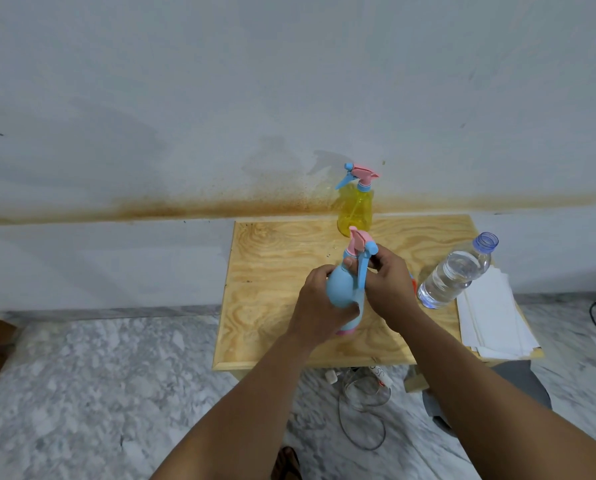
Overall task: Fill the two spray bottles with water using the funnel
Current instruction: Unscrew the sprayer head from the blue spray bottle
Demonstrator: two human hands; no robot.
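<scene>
1. The blue spray bottle (341,292) is in both your hands, over the middle of the wooden table (276,271); whether its base touches the tabletop I cannot tell.
2. Your left hand (319,306) wraps around the bottle's round body, thumb up near the neck.
3. Your right hand (388,282) has its fingers curled around the pink and blue spray head (360,245) at the top of the bottle, beside the long blue trigger.
4. The spray head sits on the bottle's neck.
5. The yellow spray bottle (355,209) stands upright at the back edge of the table, close to the wall (220,98), with its own pink and blue spray head on.
6. A clear water bottle (456,271) stands to the right of your right hand, near it, uncapped and holding water.
7. A small orange-red thing (413,283) shows between your right hand and the water bottle; most of it is hidden, so I cannot tell what it is.
8. A stack of white paper (494,317) lies on the table's right edge, just beside the water bottle.
9. Cables (362,410) lie on the marble floor (99,393) below the table's front edge.
</scene>
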